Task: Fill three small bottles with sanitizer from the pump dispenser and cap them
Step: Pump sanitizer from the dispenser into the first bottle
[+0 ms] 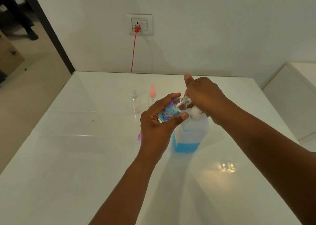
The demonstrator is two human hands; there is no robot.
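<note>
Left hand (154, 122) grips a tilted floral bottle (168, 113) at the pump dispenser (191, 132); right hand (203, 96) presses the pump head, fingers curled over it. Dispenser stands on the tabletop (68, 156).

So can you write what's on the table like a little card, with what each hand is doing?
left hand: grips a small flowered bottle, tilted toward the pump
right hand: rests on the pump head of the dispenser
dispenser: upright, blue liquid low in it
flowered bottle: some blue liquid inside, no cap on
other bottles: a clear one and one with a pink cap, standing behind the hands
purple cap: lying left of the dispenser
table: white, glossy
wall: socket with a red cord
</note>
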